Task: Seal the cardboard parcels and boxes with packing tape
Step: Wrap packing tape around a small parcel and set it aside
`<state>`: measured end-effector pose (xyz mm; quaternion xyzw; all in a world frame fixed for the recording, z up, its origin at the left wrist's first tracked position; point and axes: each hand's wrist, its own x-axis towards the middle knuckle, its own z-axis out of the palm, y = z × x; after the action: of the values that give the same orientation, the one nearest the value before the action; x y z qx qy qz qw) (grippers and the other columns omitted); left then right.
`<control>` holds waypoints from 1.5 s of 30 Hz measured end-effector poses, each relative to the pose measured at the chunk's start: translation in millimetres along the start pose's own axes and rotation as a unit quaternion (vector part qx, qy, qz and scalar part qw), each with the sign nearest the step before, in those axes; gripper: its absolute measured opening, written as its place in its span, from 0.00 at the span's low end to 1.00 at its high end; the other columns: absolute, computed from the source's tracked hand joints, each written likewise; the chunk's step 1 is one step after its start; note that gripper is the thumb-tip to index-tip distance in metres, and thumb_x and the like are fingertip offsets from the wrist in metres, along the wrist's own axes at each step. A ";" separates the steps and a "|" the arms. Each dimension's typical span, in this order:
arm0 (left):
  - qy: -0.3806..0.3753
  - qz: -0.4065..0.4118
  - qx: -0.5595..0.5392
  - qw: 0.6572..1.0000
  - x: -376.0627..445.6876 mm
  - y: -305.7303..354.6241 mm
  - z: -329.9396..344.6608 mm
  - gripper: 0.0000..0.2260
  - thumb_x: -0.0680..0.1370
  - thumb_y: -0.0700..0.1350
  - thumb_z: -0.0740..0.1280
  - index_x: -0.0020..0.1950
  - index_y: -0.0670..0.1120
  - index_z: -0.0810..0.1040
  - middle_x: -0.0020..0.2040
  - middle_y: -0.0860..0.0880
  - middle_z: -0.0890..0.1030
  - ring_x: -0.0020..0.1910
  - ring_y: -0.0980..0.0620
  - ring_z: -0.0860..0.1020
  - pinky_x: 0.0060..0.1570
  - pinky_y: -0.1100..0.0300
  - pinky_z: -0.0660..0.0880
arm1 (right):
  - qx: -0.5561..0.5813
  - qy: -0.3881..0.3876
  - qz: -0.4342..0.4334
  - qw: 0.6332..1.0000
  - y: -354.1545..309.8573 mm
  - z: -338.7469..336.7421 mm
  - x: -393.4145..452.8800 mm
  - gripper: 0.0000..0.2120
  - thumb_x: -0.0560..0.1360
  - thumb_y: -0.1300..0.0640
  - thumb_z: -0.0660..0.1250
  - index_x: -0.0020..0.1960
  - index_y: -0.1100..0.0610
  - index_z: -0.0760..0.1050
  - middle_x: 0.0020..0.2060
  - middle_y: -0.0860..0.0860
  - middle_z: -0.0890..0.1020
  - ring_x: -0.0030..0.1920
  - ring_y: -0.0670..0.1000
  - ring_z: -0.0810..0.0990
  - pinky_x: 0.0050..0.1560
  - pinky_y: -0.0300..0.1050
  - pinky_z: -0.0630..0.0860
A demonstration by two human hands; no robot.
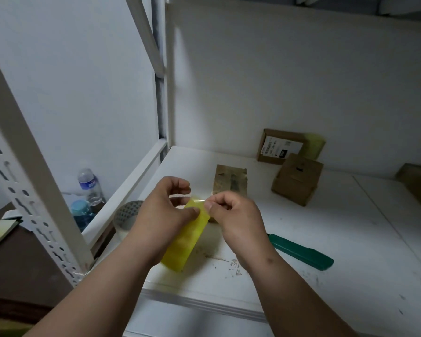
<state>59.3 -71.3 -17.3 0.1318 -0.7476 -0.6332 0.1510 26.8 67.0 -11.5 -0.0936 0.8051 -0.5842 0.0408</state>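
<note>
A roll of yellowish packing tape (187,239) is held above the white shelf (326,239) near its front left. My left hand (165,210) grips the roll from the left, thumb on its outer face. My right hand (231,215) pinches the loose tape end at the top of the roll. A flat taped cardboard parcel (230,182) lies just behind my hands. A small brown box (298,178) stands tilted further right. Behind it a labelled cardboard box (281,147) leans on the back wall.
A green-handled cutter (301,251) lies on the shelf right of my right arm. A second, clear tape roll (125,217) sits at the shelf's left edge. Water bottles (88,183) stand beyond the perforated rack post (34,203). Another cardboard piece (418,181) shows at far right.
</note>
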 end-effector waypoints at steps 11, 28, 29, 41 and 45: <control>-0.018 0.266 0.278 0.923 31.5 18.3 4.0 0.20 0.72 0.34 0.71 0.60 0.48 0.73 0.59 0.55 0.71 0.53 0.61 0.68 0.52 0.68 0.65 | -0.046 0.051 -0.003 0.998 22.0 -13.2 15.1 0.08 0.81 0.54 0.63 0.52 0.44 0.79 0.53 0.42 0.79 0.49 0.38 0.77 0.43 0.27 0.70; -0.138 0.217 0.436 0.862 91.8 -46.6 28.2 0.33 0.63 0.40 0.61 0.70 0.41 0.72 0.68 0.40 0.74 0.66 0.35 0.71 0.68 0.40 0.64 | -0.224 0.128 -0.009 0.966 70.5 -23.0 44.2 0.30 0.77 0.55 0.66 0.77 0.50 0.61 0.73 0.48 0.64 0.72 0.49 0.64 0.73 0.53 0.64; -0.128 0.189 0.421 0.878 89.0 -38.9 33.2 0.32 0.67 0.42 0.61 0.73 0.43 0.69 0.70 0.43 0.73 0.70 0.39 0.69 0.72 0.44 0.58 | -0.215 0.112 0.017 0.970 69.5 -22.4 46.2 0.33 0.77 0.54 0.66 0.78 0.50 0.57 0.75 0.48 0.62 0.74 0.50 0.63 0.74 0.54 0.63; -0.177 -0.010 -0.002 0.984 68.6 2.8 56.8 0.22 0.75 0.41 0.60 0.53 0.68 0.80 0.51 0.65 0.83 0.55 0.65 0.79 0.62 0.58 0.74 | 0.011 0.020 0.088 0.996 47.5 -37.9 30.2 0.30 0.68 0.63 0.63 0.68 0.43 0.70 0.56 0.42 0.80 0.56 0.43 0.78 0.55 0.39 0.76; -0.185 -0.004 -0.092 0.978 60.6 14.8 81.2 0.21 0.75 0.47 0.61 0.67 0.57 0.77 0.60 0.60 0.81 0.61 0.59 0.78 0.67 0.48 0.71 | 0.059 0.067 0.073 0.993 45.0 -65.0 16.6 0.33 0.65 0.60 0.63 0.69 0.40 0.69 0.59 0.43 0.79 0.58 0.48 0.78 0.58 0.46 0.79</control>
<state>-28.3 -18.8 -11.5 0.0008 -0.7007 -0.7132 0.0193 -5.5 137.9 -33.1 0.0072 0.7749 -0.6311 0.0346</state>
